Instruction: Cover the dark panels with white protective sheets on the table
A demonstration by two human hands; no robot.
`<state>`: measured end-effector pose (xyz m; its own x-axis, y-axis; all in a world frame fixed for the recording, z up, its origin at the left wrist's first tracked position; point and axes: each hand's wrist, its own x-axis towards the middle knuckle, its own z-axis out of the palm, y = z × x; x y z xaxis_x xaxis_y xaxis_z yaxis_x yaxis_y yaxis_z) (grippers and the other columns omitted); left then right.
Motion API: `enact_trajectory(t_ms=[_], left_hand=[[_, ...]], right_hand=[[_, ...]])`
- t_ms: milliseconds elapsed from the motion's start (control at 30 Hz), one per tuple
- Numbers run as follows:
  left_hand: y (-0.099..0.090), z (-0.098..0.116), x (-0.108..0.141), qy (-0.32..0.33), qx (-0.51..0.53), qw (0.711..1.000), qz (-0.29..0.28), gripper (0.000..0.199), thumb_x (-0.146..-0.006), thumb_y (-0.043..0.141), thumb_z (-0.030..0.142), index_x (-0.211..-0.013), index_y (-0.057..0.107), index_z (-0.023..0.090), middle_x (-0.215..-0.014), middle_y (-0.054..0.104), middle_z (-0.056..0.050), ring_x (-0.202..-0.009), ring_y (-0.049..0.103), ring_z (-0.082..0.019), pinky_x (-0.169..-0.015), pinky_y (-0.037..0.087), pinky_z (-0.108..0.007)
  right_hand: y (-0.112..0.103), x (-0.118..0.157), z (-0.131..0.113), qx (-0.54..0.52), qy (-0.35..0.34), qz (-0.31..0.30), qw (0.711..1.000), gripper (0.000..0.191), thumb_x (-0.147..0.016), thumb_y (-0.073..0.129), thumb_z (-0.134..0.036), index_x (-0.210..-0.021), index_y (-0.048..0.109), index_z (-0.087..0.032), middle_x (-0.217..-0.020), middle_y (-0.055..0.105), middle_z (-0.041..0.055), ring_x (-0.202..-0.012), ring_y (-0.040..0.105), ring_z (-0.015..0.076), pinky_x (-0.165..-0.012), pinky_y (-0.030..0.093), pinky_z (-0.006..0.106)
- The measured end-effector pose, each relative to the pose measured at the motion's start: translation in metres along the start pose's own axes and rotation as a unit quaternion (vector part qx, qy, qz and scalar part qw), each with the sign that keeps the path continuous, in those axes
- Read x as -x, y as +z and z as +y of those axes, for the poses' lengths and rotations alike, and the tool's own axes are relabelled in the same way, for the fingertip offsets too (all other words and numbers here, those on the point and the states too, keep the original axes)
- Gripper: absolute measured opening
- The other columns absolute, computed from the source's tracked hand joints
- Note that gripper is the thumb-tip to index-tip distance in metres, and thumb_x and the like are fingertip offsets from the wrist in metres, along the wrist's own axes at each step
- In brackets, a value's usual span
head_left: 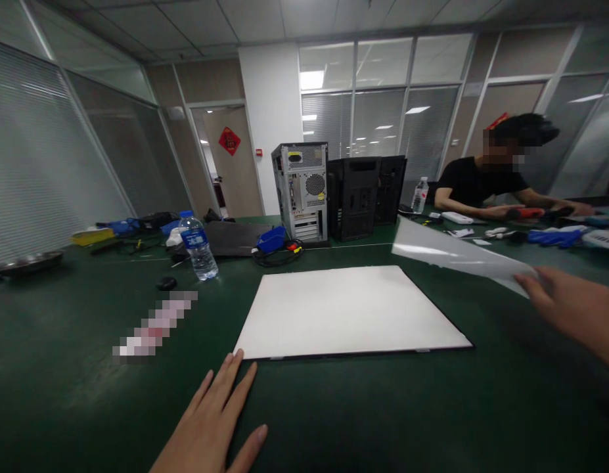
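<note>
A white rectangular panel with a thin dark edge lies flat on the green table. At its near left corner rests my left hand, fingers spread, fingertips touching the corner. My right hand is raised at the right and pinches the near corner of a thin translucent plastic sheet. The sheet is tilted and bent, held above the table to the right of the panel and apart from it. The fingertips behind the sheet's corner are partly hidden.
A water bottle and a small black round object stand left of the panel. Behind it are computer cases, a blue item and cables. At the far right a person sits handling a red tool, near blue gloves.
</note>
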<state>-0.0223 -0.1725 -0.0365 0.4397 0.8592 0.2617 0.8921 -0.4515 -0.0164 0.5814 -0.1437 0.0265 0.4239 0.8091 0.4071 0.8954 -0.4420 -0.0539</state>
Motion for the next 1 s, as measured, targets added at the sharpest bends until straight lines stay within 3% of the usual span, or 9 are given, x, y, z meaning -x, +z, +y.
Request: enact_trajectory(t_ms=[67,200,333,433,600,1000], left_hand=[[0.001,0.0,-0.001,0.002,-0.011,1.0,-0.004,0.07,-0.092,0.05,0.058,-0.153,0.036,0.028,-0.16,0.027,-0.009,-0.142,0.037,-0.034,-0.112,0.039,-0.054],[0.004,-0.001,-0.002,0.015,-0.026,1.0,-0.006,0.07,-0.092,0.051,0.056,-0.154,0.035,0.027,-0.161,0.025,-0.008,-0.143,0.035,-0.034,-0.112,0.039,-0.054],[0.007,-0.004,-0.003,0.031,-0.044,0.998,-0.011,0.07,-0.093,0.051,0.054,-0.154,0.035,0.025,-0.161,0.026,-0.01,-0.143,0.035,-0.034,-0.111,0.04,-0.054],[0.006,-0.006,-0.005,0.043,-0.055,0.998,-0.011,0.07,-0.093,0.051,0.052,-0.155,0.033,0.025,-0.161,0.025,-0.01,-0.143,0.035,-0.033,-0.11,0.041,-0.051],[0.005,-0.007,-0.006,0.053,-0.05,0.997,-0.008,0.071,-0.094,0.051,0.05,-0.156,0.028,0.025,-0.162,0.023,-0.01,-0.143,0.034,-0.033,-0.11,0.041,-0.052],[-0.003,0.006,0.0,-0.029,-0.013,0.998,-0.053,0.07,-0.093,0.049,0.057,-0.154,0.033,0.027,-0.163,0.016,-0.01,-0.144,0.031,-0.038,-0.107,0.043,-0.057]], right_hand=[[-0.024,0.01,-0.047,-0.002,-0.047,-0.013,0.999,0.075,-0.098,0.015,-0.063,-0.129,0.057,-0.01,-0.109,0.066,0.0231,-0.083,0.062,0.0299,-0.064,0.04,0.038],[-0.048,0.033,-0.134,-0.003,-0.161,0.05,0.986,0.062,-0.101,0.018,-0.054,-0.139,0.048,-0.015,-0.124,0.062,0.0181,-0.096,0.064,0.0313,-0.072,0.046,0.039],[-0.037,0.06,-0.197,-0.03,-0.283,-0.004,0.959,0.052,-0.101,0.025,-0.047,-0.139,0.049,-0.02,-0.123,0.063,0.0144,-0.088,0.066,0.028,-0.071,0.05,0.041],[-0.02,0.084,-0.228,-0.056,-0.353,-0.062,0.932,0.042,-0.099,0.037,-0.043,-0.127,0.058,-0.019,-0.112,0.065,0.0144,-0.091,0.065,0.0284,-0.074,0.051,0.041],[0.001,0.108,-0.245,-0.079,-0.373,-0.08,0.921,0.047,-0.096,0.042,-0.053,-0.123,0.062,-0.02,-0.109,0.064,0.0155,-0.103,0.06,0.0318,-0.085,0.049,0.047],[0.009,0.104,-0.237,-0.117,-0.412,-0.077,0.9,0.063,-0.097,0.036,-0.061,-0.139,0.055,-0.019,-0.135,0.056,0.018,-0.124,0.052,0.0345,-0.099,0.046,0.051]])
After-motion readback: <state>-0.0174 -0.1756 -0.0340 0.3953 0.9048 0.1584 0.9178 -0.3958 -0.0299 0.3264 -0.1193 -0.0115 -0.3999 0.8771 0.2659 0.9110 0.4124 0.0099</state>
